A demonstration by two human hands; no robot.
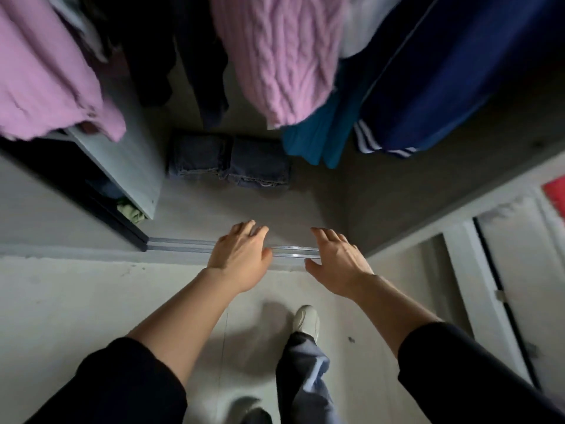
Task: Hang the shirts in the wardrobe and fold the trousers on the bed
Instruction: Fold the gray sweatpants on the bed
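Take the folded jeans [229, 162] on the wardrobe floor [214, 206] as your marker. Up and to the left of them hangs a pink top [46, 71], with dark garments [146, 50] beside it, closer to the jeans. Below the jeans, on your side, your left hand [241, 255] hovers over the door track [180, 243], palm down, fingers spread and relaxed, holding nothing. Above the right end of the jeans hangs a pink cable-knit sweater [275, 56], and a teal garment [308, 139] hangs just right of them. Your right hand [336, 261] is below and right of the jeans, also over the track, flat, open and empty. Farthest right of the jeans hangs a navy garment with white stripes [428, 87].

Neither hand has a shirt, the bed is out of view, and the hangers are cut off at the top.

The jeans look like denim, so expect them to be heavier and stiffer than anything hanging above. They should keep their fold if you slide both hands under the two ends and lift them as a block. Pinching one edge would likely let the layers spill open. The cable-knit looks soft and stretchy, so handle it at the shoulders, not the hem. The thin tops are probably light and limp.
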